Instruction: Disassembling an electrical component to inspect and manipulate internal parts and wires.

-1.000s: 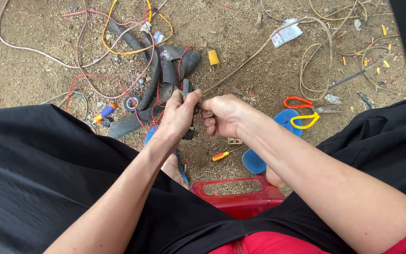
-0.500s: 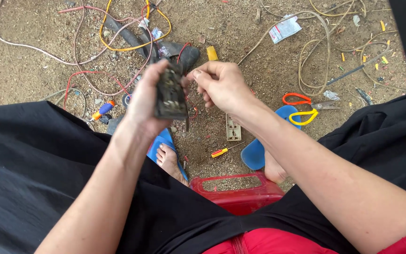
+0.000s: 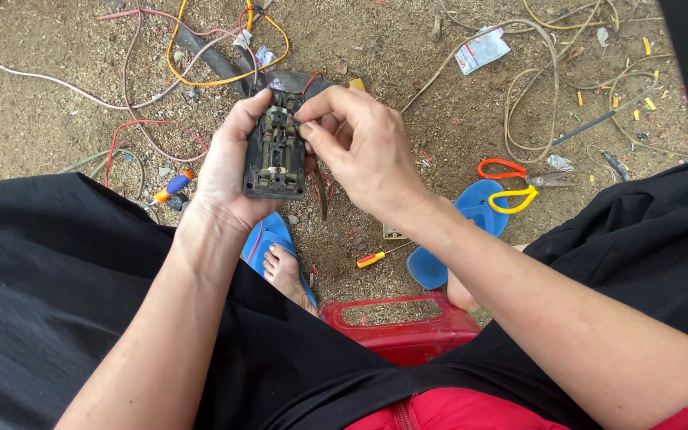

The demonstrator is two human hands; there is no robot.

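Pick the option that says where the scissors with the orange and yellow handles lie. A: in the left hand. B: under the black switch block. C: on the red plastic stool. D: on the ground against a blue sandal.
D: the scissors lie on the dirt with their yellow handle loop over the edge of the blue sandal, well clear of both hands.

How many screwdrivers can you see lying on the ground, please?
2: a red-and-yellow screwdriver between the blue sandals, and an orange-and-blue screwdriver left of the left hand. Wires might hide others.
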